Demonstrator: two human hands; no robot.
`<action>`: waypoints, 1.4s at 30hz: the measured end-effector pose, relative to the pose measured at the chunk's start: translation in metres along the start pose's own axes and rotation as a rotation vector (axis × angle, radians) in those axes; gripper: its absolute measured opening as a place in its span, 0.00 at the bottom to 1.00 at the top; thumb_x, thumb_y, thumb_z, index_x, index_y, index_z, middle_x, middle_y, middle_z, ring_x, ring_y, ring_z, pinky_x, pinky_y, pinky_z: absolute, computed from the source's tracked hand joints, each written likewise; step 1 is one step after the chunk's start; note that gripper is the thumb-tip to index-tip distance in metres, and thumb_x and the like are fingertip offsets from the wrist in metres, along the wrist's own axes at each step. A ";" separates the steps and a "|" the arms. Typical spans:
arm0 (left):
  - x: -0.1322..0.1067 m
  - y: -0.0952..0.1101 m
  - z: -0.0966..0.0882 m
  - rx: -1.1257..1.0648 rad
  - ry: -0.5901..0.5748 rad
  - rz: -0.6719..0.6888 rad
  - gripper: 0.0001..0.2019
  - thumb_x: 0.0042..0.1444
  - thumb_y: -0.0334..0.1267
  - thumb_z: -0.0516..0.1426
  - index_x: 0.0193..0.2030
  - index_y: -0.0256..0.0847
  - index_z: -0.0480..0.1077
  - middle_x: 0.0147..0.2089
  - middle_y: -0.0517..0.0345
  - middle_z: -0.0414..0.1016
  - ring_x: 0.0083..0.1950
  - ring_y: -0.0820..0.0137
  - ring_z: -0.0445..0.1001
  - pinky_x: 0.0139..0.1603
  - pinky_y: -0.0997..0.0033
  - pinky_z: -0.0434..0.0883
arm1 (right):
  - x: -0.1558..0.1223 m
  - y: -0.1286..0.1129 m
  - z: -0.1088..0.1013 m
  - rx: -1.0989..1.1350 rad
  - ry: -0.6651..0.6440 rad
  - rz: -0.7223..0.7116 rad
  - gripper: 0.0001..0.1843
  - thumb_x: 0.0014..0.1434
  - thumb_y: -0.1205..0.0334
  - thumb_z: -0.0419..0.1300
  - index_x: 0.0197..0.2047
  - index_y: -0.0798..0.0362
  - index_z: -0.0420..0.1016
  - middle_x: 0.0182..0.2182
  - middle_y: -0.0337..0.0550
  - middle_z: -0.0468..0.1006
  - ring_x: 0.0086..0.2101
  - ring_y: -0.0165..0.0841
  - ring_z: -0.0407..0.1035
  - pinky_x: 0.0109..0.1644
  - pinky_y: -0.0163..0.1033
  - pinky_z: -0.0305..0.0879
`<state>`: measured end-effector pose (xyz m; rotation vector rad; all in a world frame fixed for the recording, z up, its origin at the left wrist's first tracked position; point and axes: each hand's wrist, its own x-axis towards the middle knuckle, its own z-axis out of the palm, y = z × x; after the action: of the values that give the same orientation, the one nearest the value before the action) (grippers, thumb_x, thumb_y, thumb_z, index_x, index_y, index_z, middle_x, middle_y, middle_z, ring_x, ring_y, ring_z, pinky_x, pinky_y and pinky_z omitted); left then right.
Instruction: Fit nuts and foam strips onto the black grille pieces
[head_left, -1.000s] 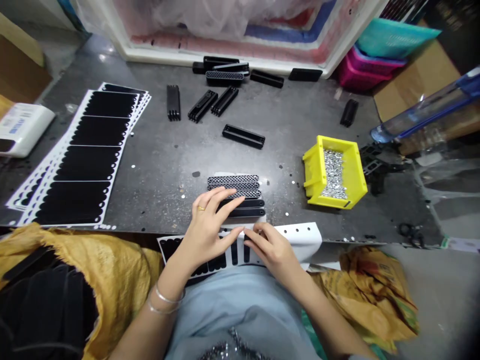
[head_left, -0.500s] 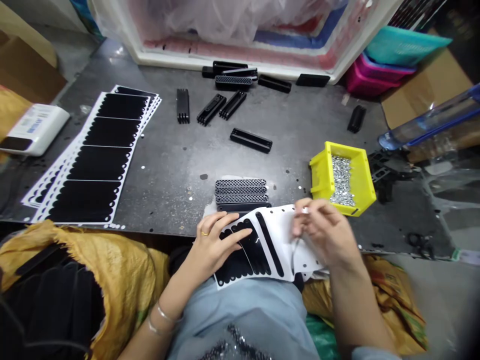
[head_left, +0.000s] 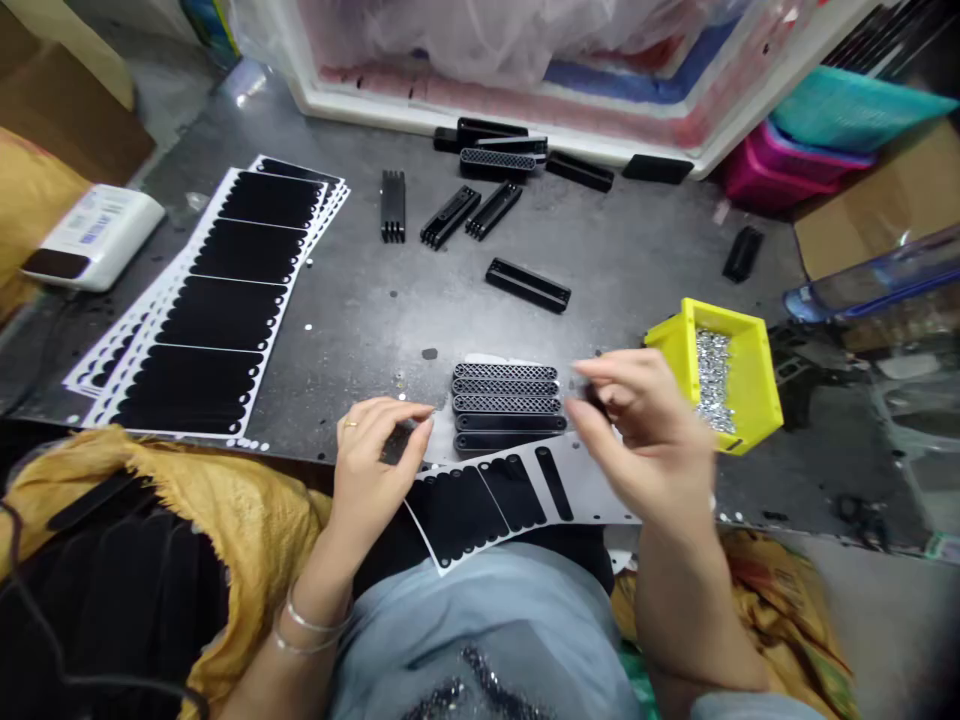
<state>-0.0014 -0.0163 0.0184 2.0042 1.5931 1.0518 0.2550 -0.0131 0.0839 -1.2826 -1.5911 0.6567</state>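
The right grip (head_left: 645,440) has its thumb and fingertips pressed together on something small and dark, too hidden by the fingers to name, and it hangs just above the gap between a row of bars and a yellow bin. The left grip (head_left: 371,460) is loosely spread, fingers curled and touching nothing, near the front edge of the counter (head_left: 360,340). Between the two lie five black bars (head_left: 508,405), three mesh-faced and two plain, side by side and parallel (neat enough to look set out on purpose). A white sheet of black strips (head_left: 480,515) lies just below them at the counter's edge, toward the person's lap. The yellow bin (head_left: 750,390) of silver bits (head_left: 712,380) sits just beyond the right grip, within easy reach. More sheets (head_left: 217,310) lie stacked to the left, and loose bars (head_left: 450,218) lie farther off.
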 end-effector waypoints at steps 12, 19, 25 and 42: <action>0.022 -0.005 0.023 -0.141 -0.155 -0.230 0.06 0.64 0.42 0.61 0.41 0.51 0.81 0.41 0.61 0.85 0.49 0.61 0.78 0.63 0.51 0.64 | 0.006 0.040 0.059 -0.270 -0.293 -0.214 0.03 0.67 0.64 0.66 0.41 0.49 0.82 0.43 0.42 0.84 0.43 0.36 0.77 0.52 0.45 0.71; 0.028 -0.007 0.027 -0.178 -0.160 -0.259 0.05 0.62 0.39 0.63 0.38 0.51 0.82 0.38 0.61 0.84 0.46 0.63 0.79 0.60 0.53 0.66 | 0.009 0.036 0.057 -0.282 -0.313 -0.210 0.04 0.67 0.64 0.65 0.42 0.50 0.84 0.43 0.43 0.84 0.43 0.37 0.76 0.49 0.44 0.72; 0.033 -0.003 0.029 -0.174 -0.160 -0.278 0.04 0.60 0.41 0.65 0.34 0.49 0.80 0.37 0.63 0.83 0.46 0.63 0.78 0.63 0.52 0.63 | 0.009 0.035 0.062 -0.315 -0.337 -0.212 0.06 0.68 0.64 0.64 0.42 0.51 0.84 0.43 0.43 0.84 0.41 0.37 0.74 0.48 0.44 0.72; 0.040 -0.004 0.031 -0.155 -0.193 -0.266 0.08 0.59 0.42 0.62 0.29 0.47 0.75 0.35 0.62 0.82 0.44 0.62 0.77 0.58 0.55 0.65 | -0.001 0.060 0.004 -0.122 -0.258 0.083 0.06 0.67 0.64 0.63 0.42 0.48 0.83 0.38 0.41 0.80 0.36 0.32 0.74 0.35 0.38 0.69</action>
<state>0.0219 0.0277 0.0087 1.6810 1.5703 0.8270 0.2773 0.0050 0.0314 -1.4033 -1.8175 0.8140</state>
